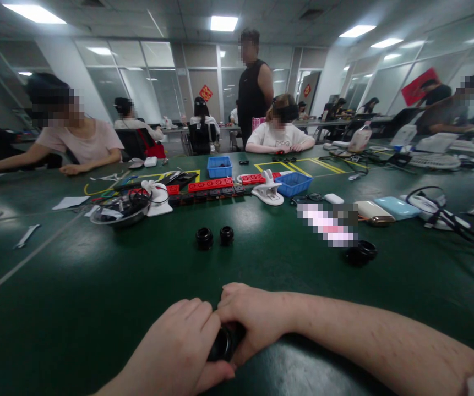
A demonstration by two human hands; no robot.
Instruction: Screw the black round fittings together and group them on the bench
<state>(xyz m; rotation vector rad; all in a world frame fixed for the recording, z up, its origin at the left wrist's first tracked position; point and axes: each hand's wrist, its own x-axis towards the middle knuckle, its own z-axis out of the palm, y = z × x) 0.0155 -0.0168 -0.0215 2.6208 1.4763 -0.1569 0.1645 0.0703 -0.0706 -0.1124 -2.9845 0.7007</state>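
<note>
Hands at the near edge of the bench (75, 308): left hand (179, 344) and right hand (251, 322) both clench one black round part (223, 344), mostly hidden between them. Two similar black parts (214, 237) stand mid-bench; a third (361, 253) lies rightward, indistinct.

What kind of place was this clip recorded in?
Probably a shared office workroom used for small-parts assembly: a long green table seating several people, blue plastic parts bins, red power strips, glass partitions behind.

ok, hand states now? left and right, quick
Left hand: closed around the small black round part.
Right hand: closed on the same part, from the other side.
</note>
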